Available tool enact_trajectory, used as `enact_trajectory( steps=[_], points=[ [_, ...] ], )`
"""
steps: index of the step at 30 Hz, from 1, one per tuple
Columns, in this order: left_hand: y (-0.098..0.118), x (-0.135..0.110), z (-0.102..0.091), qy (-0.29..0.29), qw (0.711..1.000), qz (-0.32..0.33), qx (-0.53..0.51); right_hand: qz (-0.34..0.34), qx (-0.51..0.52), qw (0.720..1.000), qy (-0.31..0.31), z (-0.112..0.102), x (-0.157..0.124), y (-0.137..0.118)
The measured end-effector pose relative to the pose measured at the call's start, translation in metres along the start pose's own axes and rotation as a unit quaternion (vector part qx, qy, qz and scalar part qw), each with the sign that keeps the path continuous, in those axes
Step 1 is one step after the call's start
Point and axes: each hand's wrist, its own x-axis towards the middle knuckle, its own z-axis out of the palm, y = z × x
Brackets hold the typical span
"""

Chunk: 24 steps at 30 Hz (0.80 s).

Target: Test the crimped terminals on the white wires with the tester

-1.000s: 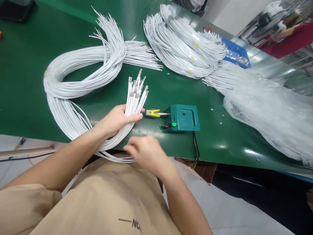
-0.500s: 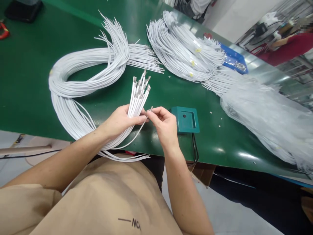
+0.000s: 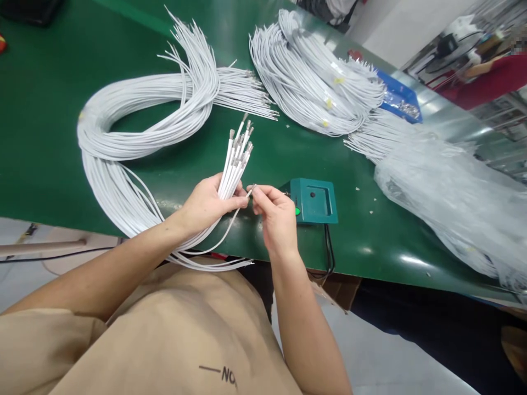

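Observation:
My left hand (image 3: pixel 212 202) is closed around a bundle of white wires (image 3: pixel 234 174), whose ends with metal terminals point up and away from me. Its thumb lies across the front of the bundle. Just to the right, my right hand (image 3: pixel 274 211) pinches the tip of a single white wire (image 3: pixel 234 219) between thumb and fingers. That wire curves down below the left hand. Beside the right hand stands a small teal device (image 3: pixel 313 201) with a green light on its side. A few loose wire ends (image 3: pixel 242 264) hang at the table's front edge.
A large looped bundle of white wires (image 3: pixel 135 112) lies on the green table (image 3: pixel 206 156) to the left. Further back are more coiled wires (image 3: pixel 300 77), a blue tray (image 3: pixel 401 101) of small metal parts and a clear plastic bag (image 3: pixel 444 192). A person in red (image 3: pixel 489 79) is at far right.
My right hand has shifted slightly left and down, still pinching the wire tip. The green light on the teal device's side is now visible. The left hand still grips the bundle.

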Motion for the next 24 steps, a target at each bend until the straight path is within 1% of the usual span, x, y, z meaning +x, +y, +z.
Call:
enact_trajectory(
  steps=[3, 5, 7, 11, 14, 19, 22, 24],
  points=[
    [-0.002, 0.001, 0.000, -0.004, 1.000, 0.000, -0.011, 0.078, 0.112, 0.990, -0.031, -0.001, 0.002, 0.004],
    [-0.002, 0.000, 0.000, -0.010, 1.000, 0.002, -0.017, 0.105, 0.145, 0.983, -0.042, -0.002, 0.003, 0.002],
    [-0.002, -0.001, 0.001, -0.023, 0.999, -0.001, -0.031, 0.114, 0.151, 0.980, -0.054, -0.002, 0.006, -0.002],
    [-0.003, -0.002, 0.005, -0.054, 0.996, -0.015, -0.066, 0.128, 0.127, 0.981, -0.068, -0.001, 0.012, -0.009],
    [-0.004, -0.003, 0.005, -0.045, 0.997, -0.021, -0.065, 0.149, 0.123, 0.978, -0.083, 0.000, 0.014, -0.009],
    [-0.005, -0.003, 0.001, -0.020, 1.000, 0.005, -0.005, 0.200, 0.205, 0.952, -0.106, -0.004, 0.010, -0.002],
    [-0.005, -0.002, 0.001, -0.015, 1.000, 0.008, 0.005, 0.197, 0.229, 0.947, -0.112, -0.008, 0.006, 0.000],
    [-0.005, -0.002, 0.001, -0.017, 1.000, 0.010, -0.001, 0.179, 0.211, 0.956, -0.099, -0.009, 0.003, 0.001]
  ],
)
